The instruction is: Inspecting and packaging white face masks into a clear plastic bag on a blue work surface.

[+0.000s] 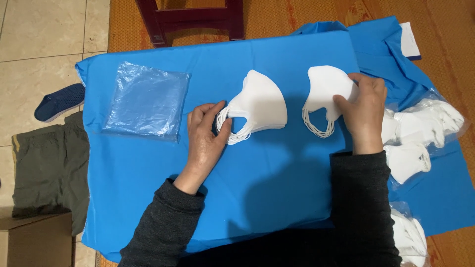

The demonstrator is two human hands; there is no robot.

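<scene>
Masks, white and folded, lie in two stacks on the blue-covered desk [277, 188]. Left stack of masks [260, 106] sits just above centre; its ear loops [232, 129] hang off its 8 o'clock corner. Left hand [205, 136] lies flat at 9 o'clock of that stack, fingers loosely spread, thumb and fingertips hooked among the loops, not clamped on the body of the stack. Right stack of masks [326, 89] lies at 3 o'clock of the first, with a clear strip of blue cloth between the two. Right hand [363, 111] is closed over the right stack's 4 o'clock edge, thumb on top and fingers curled over the far side.

Clear plastic bag [146, 101] lies flat at 9 o'clock of the left hand, well apart, close to the desk's left edge. Bagged white masks [420, 133] crowd the desk's right edge, just beside the right hand at 3 o'clock. Open room: a wide bare area of cloth at 6 o'clock of both stacks, between the dark sleeves. Off the left edge, on the tiled floor, lie a blue shoe [59, 101] and olive cloth [49, 168]. Dark red chair legs [193, 20] stand at 12 o'clock beyond the far edge.
</scene>
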